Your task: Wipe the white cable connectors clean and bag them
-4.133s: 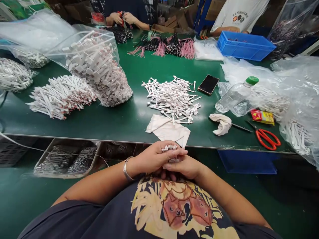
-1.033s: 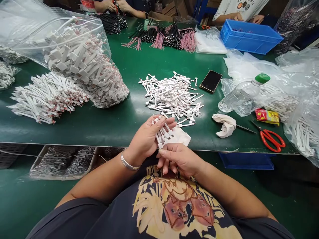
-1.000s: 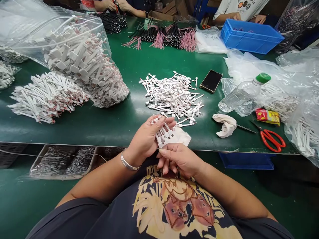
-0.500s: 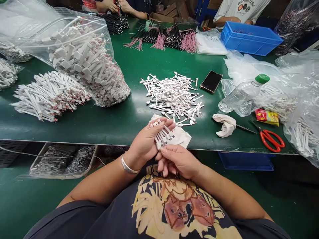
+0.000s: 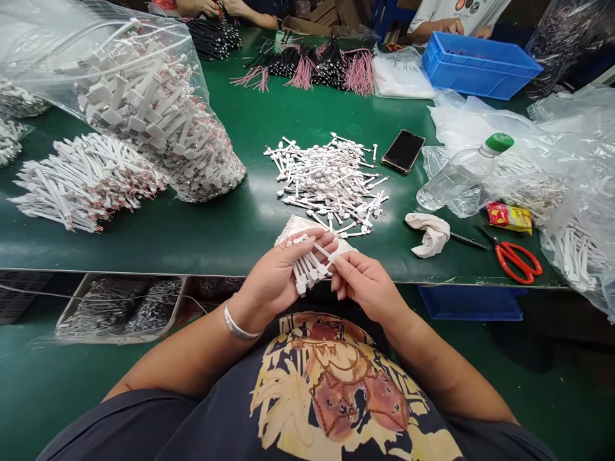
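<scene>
My left hand point(image 5: 276, 275) grips a fanned bundle of short white cable pieces point(image 5: 307, 266) at the near edge of the green table point(image 5: 225, 224). My right hand point(image 5: 365, 285) pinches the end of one piece at the right side of that bundle. Just beyond my hands lies a white cloth point(image 5: 293, 225), and behind it a loose pile of the same white pieces point(image 5: 327, 179).
A clear bag of white parts point(image 5: 154, 115) and a loose heap of white strips point(image 5: 81, 182) sit left. A phone point(image 5: 403, 151), water bottle point(image 5: 456, 176), rag point(image 5: 430, 232), red scissors point(image 5: 516, 259), plastic bags and a blue bin point(image 5: 475, 64) are right. Other people's hands work across the table.
My hands rose from my lap to the table edge with the bundle. In the last half second my right hand came up from under the bundle to pinch one piece.
</scene>
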Motion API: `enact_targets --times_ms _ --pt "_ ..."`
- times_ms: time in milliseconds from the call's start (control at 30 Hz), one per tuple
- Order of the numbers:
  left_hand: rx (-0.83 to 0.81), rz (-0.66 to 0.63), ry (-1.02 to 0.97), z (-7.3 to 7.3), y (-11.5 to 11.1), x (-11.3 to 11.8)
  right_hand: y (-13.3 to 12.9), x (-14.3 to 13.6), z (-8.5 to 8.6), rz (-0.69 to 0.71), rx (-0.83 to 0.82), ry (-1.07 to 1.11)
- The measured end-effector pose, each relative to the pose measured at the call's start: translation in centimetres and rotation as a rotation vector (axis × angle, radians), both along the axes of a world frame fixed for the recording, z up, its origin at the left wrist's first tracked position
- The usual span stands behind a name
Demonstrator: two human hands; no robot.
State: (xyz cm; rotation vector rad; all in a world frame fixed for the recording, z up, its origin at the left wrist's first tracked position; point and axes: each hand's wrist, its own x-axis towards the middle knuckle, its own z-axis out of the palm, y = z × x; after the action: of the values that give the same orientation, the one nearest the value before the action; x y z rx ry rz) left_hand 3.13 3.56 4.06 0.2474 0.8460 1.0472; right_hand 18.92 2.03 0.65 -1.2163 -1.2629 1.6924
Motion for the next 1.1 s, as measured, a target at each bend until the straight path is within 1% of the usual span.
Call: enact_targets --times_ms 100,233,467,567,700,833,967,1033,1100 --pt "-0.014 -0.030 -0.008 0.0 -0.1 -0.2 -0.3 0.2 -0.3 0.013 -0.068 0.059" --pt "-0.053 -0.056 -0.014 -0.2 0.1 -0.2 -0.8 0.3 0.0 0.026 -0.074 0.061" --pt "-0.074 -0.081 0.005 -0.5 0.1 0.0 -1.3 0.5 -0.2 0.002 0.033 0.020" --pt "-0.047 -0.067 -0.005 -0.6 0.0 0.0 -1.4 0.6 -0.4 -0.021 0.034 0.037" --pt "-0.011 -0.033 -0.013 -0.6 -0.1 0.2 -1.5 0.2 -0.2 -0.003 0.071 0.029" --pt "-0.019 -0.032 -0.005 -0.5 -0.3 0.3 -1.7 -0.3 0.0 -0.021 0.100 -0.058" --pt "-0.048 -0.061 -0.005 -0.3 -0.3 0.1 -1.6 -0.2 0.0 -0.060 0.071 -0.120" --pt "-0.048 -0.065 -0.015 -0.4 -0.3 0.0 -1.6 -0.2 0.1 -0.070 0.046 -0.096" --pt "-0.036 -0.067 -0.029 -0.5 -0.3 -0.1 -1.6 -0.2 0.1 -0.041 -0.007 -0.050"
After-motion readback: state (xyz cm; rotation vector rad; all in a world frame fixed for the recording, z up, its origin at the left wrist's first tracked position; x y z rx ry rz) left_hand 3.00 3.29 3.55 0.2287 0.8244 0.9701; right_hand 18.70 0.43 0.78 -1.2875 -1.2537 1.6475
